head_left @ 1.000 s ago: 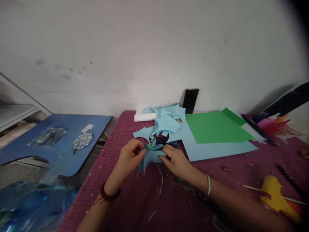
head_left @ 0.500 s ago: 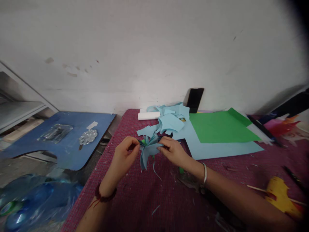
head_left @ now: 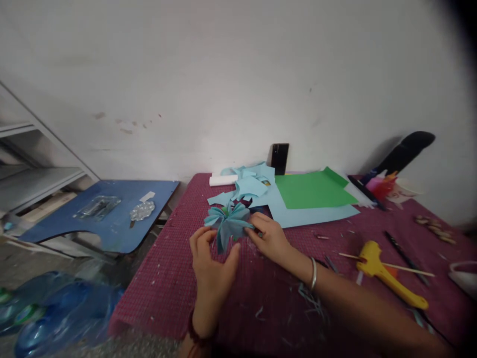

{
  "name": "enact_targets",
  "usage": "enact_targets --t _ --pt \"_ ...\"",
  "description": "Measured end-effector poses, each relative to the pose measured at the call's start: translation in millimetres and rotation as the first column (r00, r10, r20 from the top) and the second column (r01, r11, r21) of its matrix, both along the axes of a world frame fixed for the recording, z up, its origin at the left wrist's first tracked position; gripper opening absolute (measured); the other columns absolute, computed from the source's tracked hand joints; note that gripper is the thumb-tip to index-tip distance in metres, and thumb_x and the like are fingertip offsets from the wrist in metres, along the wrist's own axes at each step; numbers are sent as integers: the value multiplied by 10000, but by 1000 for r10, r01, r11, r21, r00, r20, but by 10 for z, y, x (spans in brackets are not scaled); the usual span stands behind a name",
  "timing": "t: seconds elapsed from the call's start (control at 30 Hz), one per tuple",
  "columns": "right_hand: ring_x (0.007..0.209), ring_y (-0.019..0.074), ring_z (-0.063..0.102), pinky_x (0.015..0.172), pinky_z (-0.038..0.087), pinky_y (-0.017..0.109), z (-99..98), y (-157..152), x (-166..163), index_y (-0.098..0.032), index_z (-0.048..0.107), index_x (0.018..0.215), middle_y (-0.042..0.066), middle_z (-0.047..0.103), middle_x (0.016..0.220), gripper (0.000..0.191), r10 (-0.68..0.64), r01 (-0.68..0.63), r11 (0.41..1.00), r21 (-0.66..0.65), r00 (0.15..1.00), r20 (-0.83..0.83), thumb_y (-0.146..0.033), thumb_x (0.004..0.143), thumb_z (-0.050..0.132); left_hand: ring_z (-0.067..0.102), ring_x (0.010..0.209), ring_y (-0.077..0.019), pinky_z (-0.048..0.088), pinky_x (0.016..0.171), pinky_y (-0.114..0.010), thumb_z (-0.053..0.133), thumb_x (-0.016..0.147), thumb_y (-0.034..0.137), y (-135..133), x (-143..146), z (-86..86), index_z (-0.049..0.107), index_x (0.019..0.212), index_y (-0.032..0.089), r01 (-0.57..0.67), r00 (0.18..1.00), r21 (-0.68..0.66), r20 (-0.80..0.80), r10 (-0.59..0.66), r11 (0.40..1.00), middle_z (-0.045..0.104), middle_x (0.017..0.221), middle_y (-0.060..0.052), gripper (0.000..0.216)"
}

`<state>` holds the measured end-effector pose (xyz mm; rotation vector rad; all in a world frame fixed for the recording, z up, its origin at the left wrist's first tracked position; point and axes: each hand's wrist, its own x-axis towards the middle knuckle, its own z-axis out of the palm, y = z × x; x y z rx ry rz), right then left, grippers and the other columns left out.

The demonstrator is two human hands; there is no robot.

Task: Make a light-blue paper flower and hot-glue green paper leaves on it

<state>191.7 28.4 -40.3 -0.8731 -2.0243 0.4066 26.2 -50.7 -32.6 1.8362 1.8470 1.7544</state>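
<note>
A light blue paper flower [head_left: 233, 223] with several spread petals and a bit of green at its middle is held up over the table. My right hand [head_left: 269, 237] pinches the tip of a petal on the flower's right side. Below and to the left, my left hand [head_left: 214, 263] has its fingers apart, thumb toward the underside of the flower. Its fingertips are close to the lower left petals; whether they touch I cannot tell.
Blue paper scraps [head_left: 251, 186], a white roll [head_left: 222, 180] and green paper [head_left: 313, 189] lie at the back, near a phone [head_left: 279, 158] against the wall. A yellow glue gun [head_left: 387, 278] lies at right. Plastic bottles [head_left: 48, 318] are on the floor at left.
My left hand has let go of the left petal and dropped below the flower, its fingers opening. My right hand still pinches the right petal. The view has shifted right.
</note>
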Motion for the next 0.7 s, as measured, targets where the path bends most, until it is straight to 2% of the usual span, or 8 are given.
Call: enact_targets --t 0.13,0.2,0.3,0.4,0.53,0.63,0.7 --pt "735 170 534 677 419 286 70 -213 172 -196 572 757 32 573 776 192 -9 4 997 83 998 56 -172 934 503 489 1139 -275 479 876 -435 718 767 259 -40 31 -14 476 1168 194 -150 987 71 -41 154 986 494 1205 -131 474" --pt "741 172 542 679 427 290 100 -295 247 -199 573 765 34 580 784 188 -28 22 996 85 997 70 -181 937 501 511 1061 -257 478 828 -408 704 777 251 -92 26 -11 509 1064 205 -176 982 52 -56 179 983 525 1103 -93 350" --pt "743 176 551 673 433 292 141 -391 314 -198 574 781 40 590 794 173 -51 42 995 92 994 98 -187 937 501 527 871 -215 464 792 -390 639 837 241 -194 85 -25 508 851 225 -147 983 -11 -114 145 989 528 861 -23 132" --pt "741 180 552 671 433 296 179 -470 337 -194 578 773 49 603 801 172 -65 47 991 122 987 145 -177 929 505 540 819 -208 466 783 -383 613 861 259 -271 202 -49 529 858 234 -76 991 -59 -116 69 995 555 821 -20 88" --pt "770 190 563 695 437 308 204 -563 335 -191 613 805 62 627 827 162 -57 17 982 188 976 212 -158 923 508 583 866 -215 488 812 -378 646 823 307 -283 304 -73 582 928 241 -21 998 -178 50 30 984 627 908 -33 139" --pt "777 198 580 708 447 320 199 -631 291 -185 644 841 73 643 841 169 -46 -8 974 228 972 230 -154 928 502 564 701 -160 509 701 -306 666 804 381 -220 326 -125 597 820 225 75 952 -266 306 10 961 613 749 21 171" --pt "769 202 589 702 455 327 207 -676 258 -185 657 868 73 648 838 169 -27 -30 974 226 969 247 -163 934 502 556 641 -139 503 632 -272 667 800 412 -154 328 -183 584 755 206 136 891 -241 454 -13 961 591 669 38 227"
